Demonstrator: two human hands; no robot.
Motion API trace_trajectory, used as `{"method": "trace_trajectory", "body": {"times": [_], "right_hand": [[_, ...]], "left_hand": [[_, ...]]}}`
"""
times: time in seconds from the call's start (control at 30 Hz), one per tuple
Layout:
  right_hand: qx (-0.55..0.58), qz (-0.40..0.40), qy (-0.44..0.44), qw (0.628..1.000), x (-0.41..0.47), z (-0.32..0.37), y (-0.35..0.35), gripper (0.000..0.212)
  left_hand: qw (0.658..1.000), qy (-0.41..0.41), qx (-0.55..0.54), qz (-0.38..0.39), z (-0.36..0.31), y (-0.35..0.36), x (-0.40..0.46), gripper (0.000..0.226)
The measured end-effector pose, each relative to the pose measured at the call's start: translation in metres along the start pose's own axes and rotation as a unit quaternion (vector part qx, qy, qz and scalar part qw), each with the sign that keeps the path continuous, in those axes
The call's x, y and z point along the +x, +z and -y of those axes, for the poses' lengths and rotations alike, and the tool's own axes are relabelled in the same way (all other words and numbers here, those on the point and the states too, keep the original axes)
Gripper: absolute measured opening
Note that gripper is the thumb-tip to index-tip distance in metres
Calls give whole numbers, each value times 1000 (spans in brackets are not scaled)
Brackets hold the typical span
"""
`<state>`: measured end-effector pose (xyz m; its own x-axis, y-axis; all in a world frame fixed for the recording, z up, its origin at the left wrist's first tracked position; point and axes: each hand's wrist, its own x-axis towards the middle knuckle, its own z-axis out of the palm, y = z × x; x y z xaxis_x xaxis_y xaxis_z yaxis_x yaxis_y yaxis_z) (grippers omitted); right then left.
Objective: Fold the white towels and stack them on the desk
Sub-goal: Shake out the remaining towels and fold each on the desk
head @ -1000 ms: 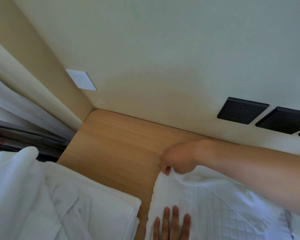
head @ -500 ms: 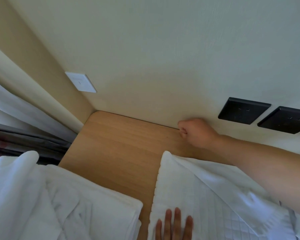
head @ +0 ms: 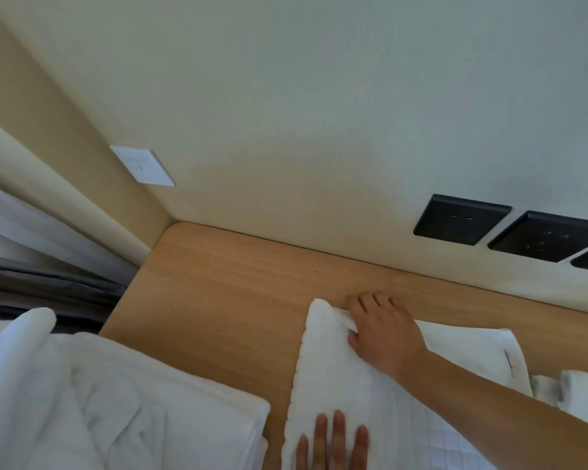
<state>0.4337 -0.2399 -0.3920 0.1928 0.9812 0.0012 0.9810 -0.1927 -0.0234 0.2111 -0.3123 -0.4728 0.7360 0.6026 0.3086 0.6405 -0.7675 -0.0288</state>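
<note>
Returning from the wall, the right hand [head: 382, 334] now presses flat on the towel [head: 336, 374]'s far corner; left hand [head: 333, 442] flattens the near edge, fold nearly set.

Wooden desk [head: 224, 300] set into a corner of cream wall. White towel [head: 336, 378] lies flat on the desk, right of centre, with a scalloped left edge and a quilted grid pattern toward the bottom. Right hand [head: 384, 334] rests on the towel's far corner, fingers spread, tips reaching past onto bare wood. Left hand [head: 333, 442] presses flat on the towel's near end, only the straight fingers in view. Heap of white towels [head: 99, 401] at lower left, apart from the flat one. White wall switch [head: 143, 165] upper left; black sockets [head: 462, 219] on the wall at right.
</note>
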Motion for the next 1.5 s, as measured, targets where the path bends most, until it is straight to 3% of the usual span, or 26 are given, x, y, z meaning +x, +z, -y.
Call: {"method": "trace_trajectory", "body": {"times": [0.17,0.23,0.4,0.57,0.67,0.77,0.83,1.03,1.13,1.3,1.43,1.5], "right_hand": [[-23,4,25,999,20,-16,-14,43],[-12,22,64,998,25,-32,-22,38],[26,-19,39,999,-36,-45,-28,30],[63,125,196,971,-73,-98,-30,49],[150,230,223,935,-64,-129,-48,57],[156,360,171,904,-57,-133,-62,30],[113,373,148,909,-56,-133,-62,16],[159,342,159,912,-43,-143,-53,9],[179,270,181,929,-37,-155,-50,16],[-20,124,187,974,-48,-182,-46,8],[30,-93,54,994,-83,-148,-46,13],[98,-103,-52,989,-108,-109,-44,15]], "left_hand": [[999,-24,19,35,-8,-17,-6,50],[998,-16,52,12,-7,-19,-12,49],[996,-11,89,1,-6,-11,-20,51],[999,-31,28,35,-11,-9,-17,59],[998,-37,18,40,-11,-8,-17,59],[999,-31,20,34,-14,-9,-20,64],[999,-33,15,35,-16,-12,-22,63],[998,-47,26,46,-16,-15,-24,66],[998,-50,6,44,-19,-20,-21,61],[994,-64,-23,82,-20,-28,-17,59],[994,-66,-23,86,-19,-29,-16,59],[995,-50,-19,86,-18,-29,-17,59]]}}
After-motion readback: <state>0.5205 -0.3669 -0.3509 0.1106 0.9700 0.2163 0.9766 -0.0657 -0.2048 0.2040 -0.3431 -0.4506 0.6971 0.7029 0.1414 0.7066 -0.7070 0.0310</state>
